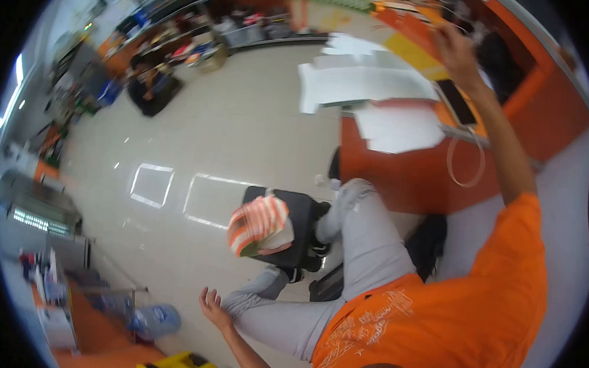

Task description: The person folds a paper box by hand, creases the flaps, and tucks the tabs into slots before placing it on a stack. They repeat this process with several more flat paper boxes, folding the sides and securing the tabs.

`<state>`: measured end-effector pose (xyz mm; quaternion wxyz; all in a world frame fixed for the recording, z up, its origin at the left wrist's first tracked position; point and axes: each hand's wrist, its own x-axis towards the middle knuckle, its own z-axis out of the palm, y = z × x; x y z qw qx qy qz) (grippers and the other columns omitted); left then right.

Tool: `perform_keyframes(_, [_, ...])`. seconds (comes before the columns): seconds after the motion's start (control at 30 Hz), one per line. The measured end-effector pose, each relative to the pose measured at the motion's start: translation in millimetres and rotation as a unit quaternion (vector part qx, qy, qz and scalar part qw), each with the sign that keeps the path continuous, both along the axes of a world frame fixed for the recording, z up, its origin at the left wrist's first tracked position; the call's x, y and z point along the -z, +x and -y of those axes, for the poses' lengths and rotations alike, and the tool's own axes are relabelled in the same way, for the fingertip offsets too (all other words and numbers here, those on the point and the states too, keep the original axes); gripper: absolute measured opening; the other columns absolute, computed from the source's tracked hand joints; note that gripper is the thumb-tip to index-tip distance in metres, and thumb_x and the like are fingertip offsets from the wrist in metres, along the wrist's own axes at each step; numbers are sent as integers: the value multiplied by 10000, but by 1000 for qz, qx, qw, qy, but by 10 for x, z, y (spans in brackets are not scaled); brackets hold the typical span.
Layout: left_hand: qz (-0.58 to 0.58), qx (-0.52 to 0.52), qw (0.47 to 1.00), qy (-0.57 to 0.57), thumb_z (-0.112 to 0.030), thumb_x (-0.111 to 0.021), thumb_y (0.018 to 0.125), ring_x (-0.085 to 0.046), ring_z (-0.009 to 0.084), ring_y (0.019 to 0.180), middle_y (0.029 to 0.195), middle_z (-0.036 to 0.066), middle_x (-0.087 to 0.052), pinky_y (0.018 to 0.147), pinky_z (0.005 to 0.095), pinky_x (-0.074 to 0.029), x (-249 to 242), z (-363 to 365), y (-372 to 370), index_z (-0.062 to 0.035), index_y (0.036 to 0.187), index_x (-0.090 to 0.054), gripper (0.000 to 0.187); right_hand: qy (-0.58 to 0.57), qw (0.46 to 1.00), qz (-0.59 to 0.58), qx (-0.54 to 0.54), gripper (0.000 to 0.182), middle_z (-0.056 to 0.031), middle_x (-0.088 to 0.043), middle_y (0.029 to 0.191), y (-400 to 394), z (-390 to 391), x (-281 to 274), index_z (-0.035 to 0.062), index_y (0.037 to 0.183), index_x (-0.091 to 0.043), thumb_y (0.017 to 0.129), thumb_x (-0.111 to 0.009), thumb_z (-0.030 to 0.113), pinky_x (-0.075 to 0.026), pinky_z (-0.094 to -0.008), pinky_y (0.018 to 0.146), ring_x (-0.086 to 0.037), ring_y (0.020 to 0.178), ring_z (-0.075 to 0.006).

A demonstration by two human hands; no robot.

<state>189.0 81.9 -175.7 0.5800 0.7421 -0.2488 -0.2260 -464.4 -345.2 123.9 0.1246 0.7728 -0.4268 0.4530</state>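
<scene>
My right hand [455, 51] reaches out over the desk [400, 179], right at the orange and yellow sheets [411, 44]. Its fingers are bent together, and I cannot tell what is between them. Close below that wrist lies a dark-screened phone [456, 103] with a white cable [464, 181] looping from it over the desk edge. White papers [371, 79] spread across the near part of the desktop. Beside my knee, my left hand [215, 307] hangs with loosely curled, parted fingers and holds nothing.
A black stool [301, 233] in front of my legs carries an orange-and-white striped cloth [261, 223]. Another person [147, 89] sits low across the tiled floor. Large plastic bottles [156, 321] and a yellow case [176, 364] stand at lower left. Cluttered shelves [268, 35] line the far side.
</scene>
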Motion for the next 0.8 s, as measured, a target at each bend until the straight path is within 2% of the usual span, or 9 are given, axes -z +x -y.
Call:
perform_keyframes(0.17, [133, 63, 977, -154, -34, -649, 954, -600, 238, 1213, 1358, 147, -570, 1036, 366, -473, -1379, 667, -956, 16, 1296, -586, 351, -32, 984, -20, -172, 118, -94, -672, 796, 1044, -1017, -371, 22, 1044, -642, 985, -691, 111, -476, -287, 554, -593, 595, -140])
perform_keyframes(0.3, [346, 167, 871, -305, -185, -745, 897, -525, 313, 1345, 1432, 206, -514, 1119, 445, -416, -2483, 1078, -1506, 1, 1434, -454, 639, 10, 923, -106, -369, 160, -84, -701, 760, 1800, -1551, -489, 46, 927, -667, 901, -786, 150, -487, -306, 534, -671, 597, -225])
perform_keyframes(0.37, [337, 159, 874, -312, -133, -785, 845, -549, 295, 1299, 1396, 197, -525, 1085, 415, -443, -2904, 1237, -1537, -3, 1457, -403, 733, 39, 900, -97, -422, 183, -74, -697, 740, 1927, -1742, -535, 57, 917, -666, 878, -808, 166, -483, -302, 530, -674, 600, -225])
perform_keyframes(0.43, [325, 150, 878, -319, -82, -825, 794, -573, 278, 1253, 1360, 188, -537, 1051, 385, -470, -3002, 1208, -1446, -6, 1480, -352, 837, 72, 873, -92, -474, 207, -64, -693, 719, 1974, -1861, -528, 68, 907, -665, 856, -830, 182, -480, -298, 526, -678, 602, -225])
perform_keyframes(0.5, [57, 293, 924, -240, -143, -834, 829, -548, 265, 1273, 1355, 172, -518, 1021, 371, -494, -2930, 1102, -1176, -10, 1479, -303, 850, 83, 868, -17, -489, 228, -53, -690, 710, 1931, -1889, -478, 76, 893, -659, 835, -846, 192, -468, -284, 516, -668, 581, -206])
perform_keyframes(0.53, [56, 267, 933, -235, -177, -785, 911, -628, 169, 1036, 1173, 110, -607, 818, 280, -537, -2814, 1049, -1104, -7, 1319, -470, 542, 81, 870, -1, -486, 217, -59, -680, 695, 1908, -1872, -405, 68, 893, -655, 846, -838, 175, -467, -284, 512, -654, 565, -206])
perform_keyframes(0.57, [60, 263, 934, -236, -177, -785, 911, -628, 169, 1036, 1173, 110, -607, 818, 280, -537, -2769, 930, -1033, -7, 1319, -470, 542, 78, 868, 0, -491, 217, -59, -680, 695, 1905, -1838, -310, 68, 893, -655, 846, -838, 175, -467, -284, 512, -654, 565, -206])
perform_keyframes(0.63, [-42, 334, 924, -179, -157, -676, 1009, -570, 64, 728, 917, 25, -646, 625, 213, -462, -2712, 703, -941, -17, 1089, -581, 187, 101, 884, 46, -453, 195, -64, -676, 688, 1874, -1779, -83, 57, 903, -651, 862, -823, 138, -458, -284, 494, -628, 526, -211])
perform_keyframes(0.8, [26, 203, 958, -201, -133, -596, 1059, -455, 5, 594, 732, -27, -605, 547, 183, -367, -2758, 593, -1292, -19, 956, -604, 153, 105, 958, -52, -261, 236, -166, -657, 1004, 2045, -1635, 165, 20, 1037, -668, 841, -791, 61, -526, -371, 773, -667, 937, -263])
